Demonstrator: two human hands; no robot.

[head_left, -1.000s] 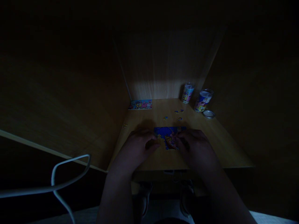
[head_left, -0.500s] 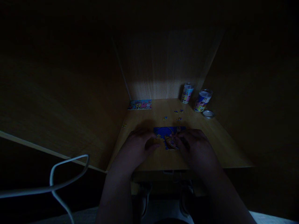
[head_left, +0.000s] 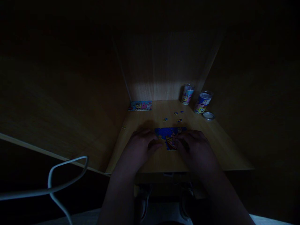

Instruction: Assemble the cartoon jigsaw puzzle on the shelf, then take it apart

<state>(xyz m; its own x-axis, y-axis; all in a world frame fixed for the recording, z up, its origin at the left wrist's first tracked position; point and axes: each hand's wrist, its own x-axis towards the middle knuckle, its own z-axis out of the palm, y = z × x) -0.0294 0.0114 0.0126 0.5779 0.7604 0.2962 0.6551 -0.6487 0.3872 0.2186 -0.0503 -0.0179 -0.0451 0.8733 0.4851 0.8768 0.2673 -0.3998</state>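
Note:
A partly joined jigsaw puzzle [head_left: 167,131], mostly dark blue with a yellow-and-red shape, lies on the wooden surface between my hands. My left hand [head_left: 144,145] is at its left edge, thumb and forefinger apart, with no piece visible between them. Over the puzzle's right part, my right hand [head_left: 193,145] has thumb and forefinger pinched together at the picture; what they grip is hidden in the dim light. Beyond the puzzle are several loose jigsaw pieces [head_left: 179,120], and one more piece [head_left: 124,126] lies off to the left.
At the back left lies a finished-looking cartoon puzzle strip [head_left: 140,106]. Two clear-topped cartoon cans [head_left: 187,95] [head_left: 202,103] stand at the back right, a round metal lid [head_left: 208,116] beside the nearer one. Wooden panels enclose three sides. A white cable [head_left: 67,161] loops at lower left.
My left thumb has shifted slightly right. The right hand keeps its pinch at almost the same spot. The view has tilted very slightly; the loose pieces lie as before.

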